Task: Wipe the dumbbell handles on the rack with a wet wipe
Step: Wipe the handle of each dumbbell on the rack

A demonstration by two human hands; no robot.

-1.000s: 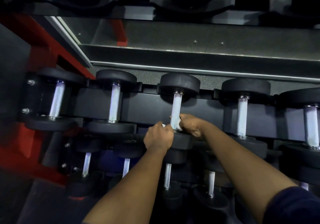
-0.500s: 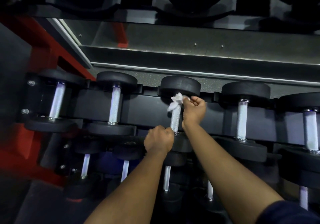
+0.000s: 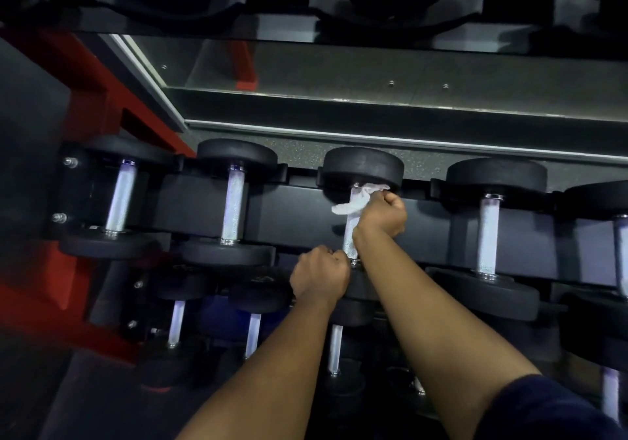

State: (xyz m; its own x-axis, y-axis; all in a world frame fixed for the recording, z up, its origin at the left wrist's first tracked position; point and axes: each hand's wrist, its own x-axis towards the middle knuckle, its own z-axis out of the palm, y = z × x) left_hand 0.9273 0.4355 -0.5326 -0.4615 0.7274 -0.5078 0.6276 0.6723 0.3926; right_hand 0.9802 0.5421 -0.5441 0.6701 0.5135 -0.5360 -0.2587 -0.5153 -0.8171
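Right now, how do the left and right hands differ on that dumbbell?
The right hand sits at the far end of the handle, while the left hand sits at its near end. The right hand pinches the wet wipe against the handle, while the left hand holds no wipe. What the left hand's curled fingers grip is hidden. Both hands are fisted at the same handle.
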